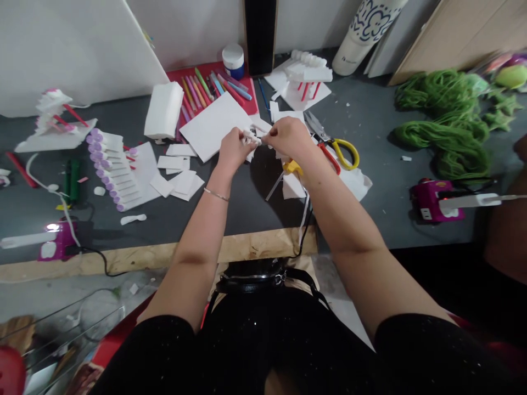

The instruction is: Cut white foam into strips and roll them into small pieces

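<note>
My left hand (234, 148) is closed in a pinch on a small crumpled-looking white piece (250, 138), maybe paper or foam. Right beside it, my right hand (289, 137) pinches at the piece's right end; what its fingertips hold is too small to make out. A white board (216, 126) lies just behind my left hand. Scissors with yellow and red handles (346, 153) rest to the right, partly behind my right forearm. Under my right wrist is a yellow tool (292, 167), mostly covered, among white scraps (293, 187).
White cut pieces (185, 184) and a purple-tipped white row (111, 170) lie left. Pens (200, 93) on a red sheet, a lidded jar (233, 60) and a small white model (308, 77) stand behind. Green yarn (444, 120) and a purple power block (436, 200) are right.
</note>
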The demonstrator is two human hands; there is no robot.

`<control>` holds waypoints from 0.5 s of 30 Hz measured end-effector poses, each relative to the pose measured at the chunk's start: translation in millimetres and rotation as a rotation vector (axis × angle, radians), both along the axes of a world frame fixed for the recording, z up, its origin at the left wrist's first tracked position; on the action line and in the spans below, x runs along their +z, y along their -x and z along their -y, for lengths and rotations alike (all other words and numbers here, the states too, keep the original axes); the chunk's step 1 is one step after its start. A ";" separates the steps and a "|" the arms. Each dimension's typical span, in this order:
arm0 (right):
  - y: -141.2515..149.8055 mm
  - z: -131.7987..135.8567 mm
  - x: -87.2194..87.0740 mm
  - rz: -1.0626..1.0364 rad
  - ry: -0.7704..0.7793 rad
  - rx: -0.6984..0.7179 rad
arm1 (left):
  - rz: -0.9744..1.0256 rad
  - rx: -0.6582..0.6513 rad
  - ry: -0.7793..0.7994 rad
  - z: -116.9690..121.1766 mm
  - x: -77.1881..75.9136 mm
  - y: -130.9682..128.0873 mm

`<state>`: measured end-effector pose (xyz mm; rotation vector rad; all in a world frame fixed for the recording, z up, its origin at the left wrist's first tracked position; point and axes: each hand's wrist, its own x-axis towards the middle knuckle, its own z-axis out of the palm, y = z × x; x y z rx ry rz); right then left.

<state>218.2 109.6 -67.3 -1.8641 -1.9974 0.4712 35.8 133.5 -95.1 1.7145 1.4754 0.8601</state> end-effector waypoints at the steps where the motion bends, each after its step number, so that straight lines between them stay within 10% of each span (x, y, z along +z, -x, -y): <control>1: -2.3 -4.4 -3.0 -0.019 -0.002 -0.002 | -0.004 -0.015 0.031 0.3 0.1 -0.4; 7: -8.7 -11.6 -4.6 -0.014 -0.019 -0.067 | 0.166 0.021 -0.063 0.3 -0.6 5.5; 15: -14.4 26.9 22.5 0.048 -0.019 -0.090 | -0.124 0.013 -0.157 4.6 4.9 2.3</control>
